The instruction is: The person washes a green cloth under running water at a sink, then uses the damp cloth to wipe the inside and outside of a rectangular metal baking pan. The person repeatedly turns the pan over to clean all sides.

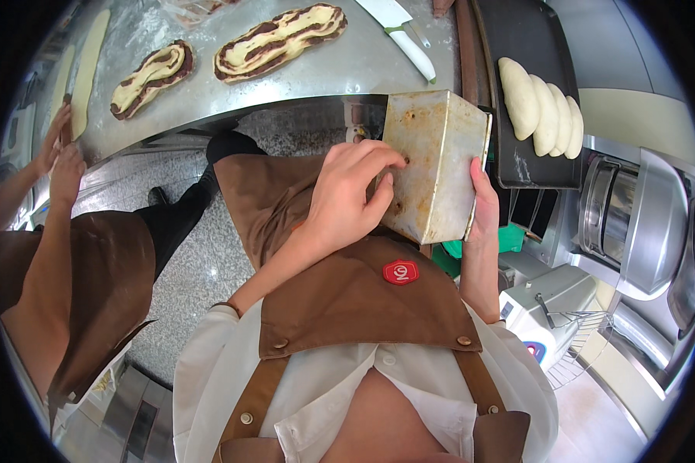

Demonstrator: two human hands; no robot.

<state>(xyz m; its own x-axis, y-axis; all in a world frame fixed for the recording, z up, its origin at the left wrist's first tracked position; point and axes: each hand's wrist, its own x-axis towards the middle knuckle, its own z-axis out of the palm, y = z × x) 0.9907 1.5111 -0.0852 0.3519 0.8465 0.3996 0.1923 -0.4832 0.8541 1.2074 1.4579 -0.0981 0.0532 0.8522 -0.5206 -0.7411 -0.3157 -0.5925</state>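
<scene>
My right hand (485, 199) grips a worn metal loaf tin (423, 168) by its rim side, in front of my apron. The tin is tipped on its side, with its rim towards the right, and brown stains and small dark spots mark its outside. My left hand (356, 188) is at the tin's left face with fingers bent and apart. Its index fingertip appears to touch the metal near a dark spot, and nothing is held in it. The inside of the tin is turned away from view.
On the steel worktable (200, 95) lie a long twisted dough with dark filling (278, 40), a shorter one (153, 78) and a white-handled knife (411, 55). Several pale dough pieces (521, 98) rest on a black baking tray (538, 173). At left, a co-worker's hands (63, 156) work beside dough strips (90, 72).
</scene>
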